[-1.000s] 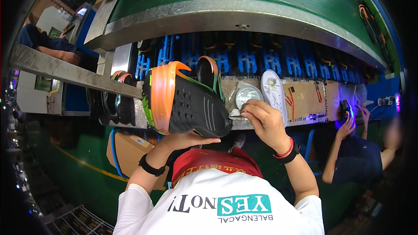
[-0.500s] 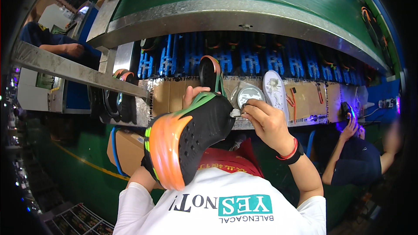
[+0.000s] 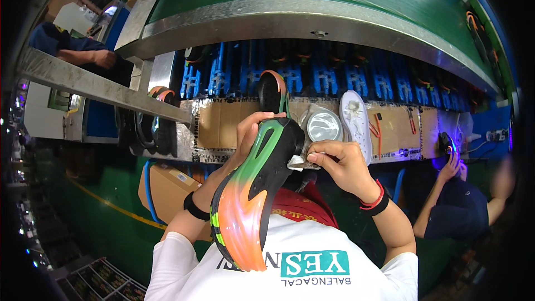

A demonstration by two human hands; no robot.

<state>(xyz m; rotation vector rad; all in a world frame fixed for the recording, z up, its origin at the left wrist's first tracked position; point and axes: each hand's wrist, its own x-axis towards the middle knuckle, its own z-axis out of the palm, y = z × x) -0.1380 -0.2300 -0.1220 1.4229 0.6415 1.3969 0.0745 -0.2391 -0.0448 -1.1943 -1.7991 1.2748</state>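
Observation:
A black clog-like shoe (image 3: 245, 187) with a glossy green and orange side hangs in front of my chest, its toe end toward me. My left hand (image 3: 245, 134) is closed on its far end. In my right hand (image 3: 341, 163), thumb and fingers pinch a small white wad of cloth (image 3: 297, 163); it sits against the shoe's right edge, though contact is hard to tell. Beyond my right hand, a round shallow dish (image 3: 324, 127) stands on the bench beside a white shoe sole (image 3: 355, 125). A similar green and orange shoe (image 3: 271, 93) stands behind.
Cardboard (image 3: 223, 125) covers the bench. An orange-handled brush (image 3: 379, 134) and a red-handled tool (image 3: 412, 120) lie on it. A metal-edged green conveyor (image 3: 312, 0) runs above a row of blue racks (image 3: 323, 78). At right, a co-worker's hands (image 3: 450, 168) handle another shoe.
The shoe has rolled so its coloured side faces up more, and its toe has swung right and nearer me. My right hand and the wad have come slightly nearer.

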